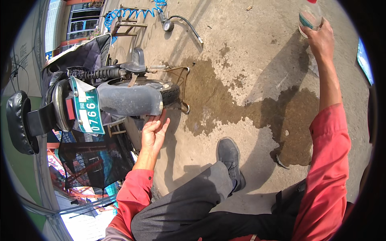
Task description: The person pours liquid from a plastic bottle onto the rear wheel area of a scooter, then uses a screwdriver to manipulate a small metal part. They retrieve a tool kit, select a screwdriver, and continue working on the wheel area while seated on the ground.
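Note:
My right hand (321,40) is closed round a clear plastic bottle (313,14) with a red cap and a green label, held out at the far right. My left hand (155,132) has its fingers apart, their tips against the lower edge of a grey rear mudguard (128,98). That mudguard belongs to a two-wheeler at the left, and its black tyre (171,93) shows just beyond the mudguard's end. A green and white number plate (87,106) hangs beside the mudguard. The fingertips behind the mudguard's edge are partly hidden.
Dark wet patches (295,128) spread over the concrete. A metal stand (185,107) juts out by the tyre. Farther off lie a pressure gauge (168,26) with a black hose, a coiled blue air hose (128,14) and a wooden stool (126,24). My shoe (229,154) is planted between my arms.

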The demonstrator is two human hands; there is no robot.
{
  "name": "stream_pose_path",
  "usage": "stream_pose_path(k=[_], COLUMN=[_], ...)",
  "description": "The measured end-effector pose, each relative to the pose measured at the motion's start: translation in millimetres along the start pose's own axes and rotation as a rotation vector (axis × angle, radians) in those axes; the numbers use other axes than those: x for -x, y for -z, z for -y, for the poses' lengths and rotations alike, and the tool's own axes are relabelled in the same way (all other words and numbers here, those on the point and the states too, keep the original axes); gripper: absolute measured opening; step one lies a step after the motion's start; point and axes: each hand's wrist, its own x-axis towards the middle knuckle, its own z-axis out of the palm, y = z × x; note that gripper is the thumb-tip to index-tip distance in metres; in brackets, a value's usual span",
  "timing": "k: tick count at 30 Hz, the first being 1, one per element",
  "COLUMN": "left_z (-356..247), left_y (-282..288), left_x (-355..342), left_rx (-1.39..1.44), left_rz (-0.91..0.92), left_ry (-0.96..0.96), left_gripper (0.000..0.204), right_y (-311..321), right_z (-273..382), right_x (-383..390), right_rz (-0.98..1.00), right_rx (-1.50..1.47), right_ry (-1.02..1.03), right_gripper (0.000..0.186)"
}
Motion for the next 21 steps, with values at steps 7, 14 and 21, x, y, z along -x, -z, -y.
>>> stream_pose_path(k=[7, 14, 21], left_z=[18, 35, 26], left_y=[-14, -22, -99], left_x=[9, 6, 4], left_rx=[-0.096, -0.265, -0.513], left_rz=[-0.117, -0.016, 0.279], left_ry=[0.248, 0.388, 0.39], left_gripper=[0.048, 0.024, 0.017], right_y=[5, 18, 17], right_z=[-13, -1, 31], right_x=[15, 51, 85], right_rz=[-0.085, -0.108, -0.074], right_rx=[0.072, -0.084, -0.18], right_ry=[-0.224, -0.386, -0.477], right_gripper=[0.065, 0.051, 0.032])
